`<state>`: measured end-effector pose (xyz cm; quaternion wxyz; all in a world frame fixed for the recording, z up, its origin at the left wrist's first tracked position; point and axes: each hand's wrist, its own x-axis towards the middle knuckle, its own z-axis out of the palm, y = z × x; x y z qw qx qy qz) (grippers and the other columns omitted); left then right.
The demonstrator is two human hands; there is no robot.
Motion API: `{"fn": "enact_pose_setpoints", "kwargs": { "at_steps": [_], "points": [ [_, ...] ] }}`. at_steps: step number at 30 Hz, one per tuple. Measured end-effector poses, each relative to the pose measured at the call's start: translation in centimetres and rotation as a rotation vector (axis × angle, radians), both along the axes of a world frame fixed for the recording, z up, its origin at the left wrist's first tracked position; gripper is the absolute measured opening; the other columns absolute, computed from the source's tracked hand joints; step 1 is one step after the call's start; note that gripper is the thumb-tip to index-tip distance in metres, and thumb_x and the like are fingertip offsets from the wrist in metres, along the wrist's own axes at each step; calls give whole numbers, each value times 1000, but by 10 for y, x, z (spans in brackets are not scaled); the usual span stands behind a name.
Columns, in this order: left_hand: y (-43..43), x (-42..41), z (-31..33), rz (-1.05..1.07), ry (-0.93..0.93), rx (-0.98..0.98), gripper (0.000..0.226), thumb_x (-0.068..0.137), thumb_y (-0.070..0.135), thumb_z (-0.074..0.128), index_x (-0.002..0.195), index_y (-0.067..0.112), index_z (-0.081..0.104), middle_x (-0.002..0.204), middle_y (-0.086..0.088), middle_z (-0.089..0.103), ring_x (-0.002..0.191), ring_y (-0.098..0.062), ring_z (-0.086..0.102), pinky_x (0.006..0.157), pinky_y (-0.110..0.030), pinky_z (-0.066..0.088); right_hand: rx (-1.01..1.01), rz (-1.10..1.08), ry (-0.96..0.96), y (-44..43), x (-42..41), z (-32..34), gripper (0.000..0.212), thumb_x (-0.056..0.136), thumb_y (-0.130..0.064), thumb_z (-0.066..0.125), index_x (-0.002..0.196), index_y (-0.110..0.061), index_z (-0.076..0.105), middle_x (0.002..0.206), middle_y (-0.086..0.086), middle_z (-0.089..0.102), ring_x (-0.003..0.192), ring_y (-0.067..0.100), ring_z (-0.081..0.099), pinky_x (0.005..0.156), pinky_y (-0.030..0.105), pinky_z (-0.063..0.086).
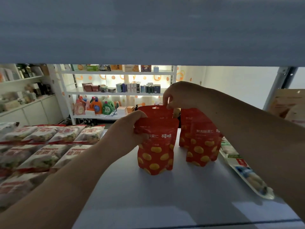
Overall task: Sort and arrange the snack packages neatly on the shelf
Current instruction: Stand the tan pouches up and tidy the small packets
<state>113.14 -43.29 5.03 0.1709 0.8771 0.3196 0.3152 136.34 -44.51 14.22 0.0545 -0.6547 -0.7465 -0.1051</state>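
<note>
Red stand-up snack pouches with yellow spots stand on the white shelf board [165, 195]. My left hand [125, 129] grips the top left corner of the front pouch [156, 149]. Right behind it stands a second red pouch [156, 110], and my right hand [178, 95] pinches its top edge from above. To the right, two more red pouches [201, 144] stand one behind the other, partly hidden by my right forearm.
Rows of white snack bags with red print [46, 146] lie flat on the left of the shelf. A white and blue package [247, 176] lies along the right edge. The shelf above [148, 30] hangs low overhead. Shelves of boxes and detergent bottles [102, 106] stand across the room.
</note>
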Motion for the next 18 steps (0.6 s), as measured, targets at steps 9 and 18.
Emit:
{"fn": "enact_pose_setpoints", "kwargs": {
  "at_steps": [9,18],
  "points": [
    [12,13,-3,52,-21,40,37,80,28,72,103,41,45,93,26,54,84,3,55,64,-14,41,22,-4,-37,3,7,-2,13,88,-21,69,99,-27,73,79,-28,42,72,-1,46,60,18,35],
    [17,21,-4,24,-18,41,40,81,29,72,103,44,42,91,29,52,81,9,53,61,-9,37,44,-21,-28,3,7,-4,16,88,-20,67,102,-25,74,79,-26,44,72,0,46,61,17,36]
  ]
}}
